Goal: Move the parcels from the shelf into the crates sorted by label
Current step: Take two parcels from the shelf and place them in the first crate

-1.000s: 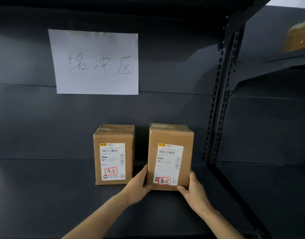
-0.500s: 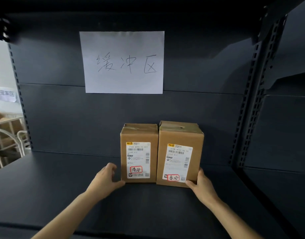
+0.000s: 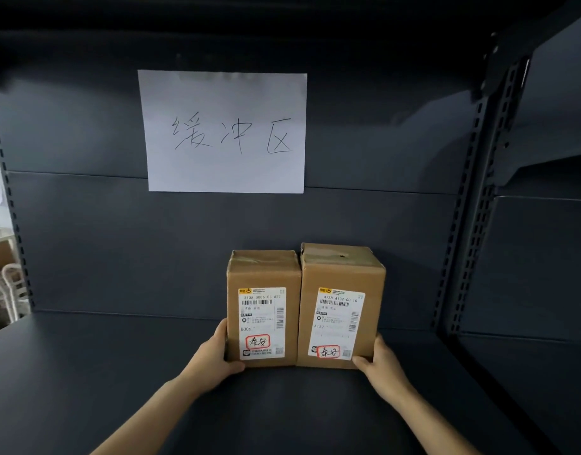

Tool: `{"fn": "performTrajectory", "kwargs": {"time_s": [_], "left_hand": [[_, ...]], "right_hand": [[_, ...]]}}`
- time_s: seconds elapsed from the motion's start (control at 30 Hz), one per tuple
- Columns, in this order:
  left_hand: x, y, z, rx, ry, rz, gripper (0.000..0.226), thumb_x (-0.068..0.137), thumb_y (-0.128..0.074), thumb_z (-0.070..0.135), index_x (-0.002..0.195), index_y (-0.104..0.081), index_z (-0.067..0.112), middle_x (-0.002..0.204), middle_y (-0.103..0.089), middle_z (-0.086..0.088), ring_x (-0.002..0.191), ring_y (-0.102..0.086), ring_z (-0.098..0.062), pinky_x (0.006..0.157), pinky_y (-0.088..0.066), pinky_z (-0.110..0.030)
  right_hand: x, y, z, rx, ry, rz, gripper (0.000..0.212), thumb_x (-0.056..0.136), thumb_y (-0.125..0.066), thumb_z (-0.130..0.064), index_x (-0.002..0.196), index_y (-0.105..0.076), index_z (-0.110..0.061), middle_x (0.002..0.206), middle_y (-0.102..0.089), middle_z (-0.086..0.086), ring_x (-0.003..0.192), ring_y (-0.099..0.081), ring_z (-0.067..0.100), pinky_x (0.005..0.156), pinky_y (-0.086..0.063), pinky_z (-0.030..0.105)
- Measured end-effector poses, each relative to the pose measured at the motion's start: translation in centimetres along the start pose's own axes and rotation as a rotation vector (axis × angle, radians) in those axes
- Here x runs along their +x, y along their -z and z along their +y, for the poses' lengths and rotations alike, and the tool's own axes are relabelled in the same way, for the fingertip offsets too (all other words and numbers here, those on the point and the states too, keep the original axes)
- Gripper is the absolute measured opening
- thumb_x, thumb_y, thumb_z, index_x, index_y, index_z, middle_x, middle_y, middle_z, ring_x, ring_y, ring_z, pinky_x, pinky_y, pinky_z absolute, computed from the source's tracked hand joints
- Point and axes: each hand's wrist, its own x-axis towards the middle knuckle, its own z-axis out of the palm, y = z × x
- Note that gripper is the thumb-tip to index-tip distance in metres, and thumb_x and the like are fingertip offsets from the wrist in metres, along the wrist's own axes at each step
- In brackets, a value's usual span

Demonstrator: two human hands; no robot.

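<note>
Two upright cardboard parcels stand pressed side by side on the dark shelf board [image 3: 118,372]. The left parcel [image 3: 263,274] and the right parcel [image 3: 341,274] each carry a white shipping label with a red-boxed handwritten mark at the bottom. My left hand [image 3: 213,357] grips the left parcel's lower left edge, thumb on its front. On the right parcel's lower right corner my right hand [image 3: 381,362] holds on, thumb across the front. The pair is squeezed between both hands. No crate is in view.
A white paper sheet [image 3: 225,131] with handwritten characters is stuck on the shelf's back panel. Slotted uprights [image 3: 469,205] bound the bay on the right, with another bay beyond. Past the left upright I see pale furniture [image 3: 3,277].
The right parcel was slid left against the left parcel. My left hand left the right parcel, crossed over and now grips the left parcel's outer edge. The view shifted left.
</note>
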Motion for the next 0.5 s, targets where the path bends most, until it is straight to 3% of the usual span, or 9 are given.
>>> {"fn": "performTrajectory", "kwargs": {"time_s": [0.17, 0.33, 0.5], "left_hand": [[-0.9, 0.3, -0.6, -0.050, -0.018, 0.004, 0.082, 0.077, -0.072, 0.012, 0.142, -0.024, 0.026, 0.126, -0.055, 0.007, 0.122, -0.050, -0.016, 0.100, -0.040, -0.028], [-2.8, 1.0, -1.1, -0.150, -0.051, 0.004, 0.067, 0.072, -0.078, 0.012, 0.124, -0.042, 0.030, 0.113, -0.060, 0.018, 0.111, -0.057, -0.008, 0.098, -0.046, -0.029], [-5.6, 1.4, 0.0, -0.240, -0.094, 0.039, 0.051, 0.067, -0.076, 0.020, 0.108, -0.052, 0.037, 0.105, -0.070, 0.013, 0.101, -0.065, -0.006, 0.090, -0.051, -0.026]], "right_hand": [[-1.1, 0.6, 0.1, 0.020, 0.028, -0.036, 0.051, 0.091, -0.054, -0.005, 0.137, -0.036, -0.014, 0.133, -0.053, 0.002, 0.124, -0.047, 0.015, 0.099, -0.036, 0.023], [-2.8, 1.6, -0.4, 0.058, 0.113, -0.049, 0.044, 0.093, -0.052, -0.009, 0.135, -0.041, -0.015, 0.126, -0.054, -0.001, 0.108, -0.047, 0.004, 0.092, -0.036, 0.018], [-3.8, 2.5, -1.6, 0.123, 0.193, -0.015, 0.044, 0.095, -0.047, -0.015, 0.138, -0.037, -0.017, 0.130, -0.051, 0.000, 0.110, -0.048, 0.007, 0.090, -0.037, 0.019]]}}
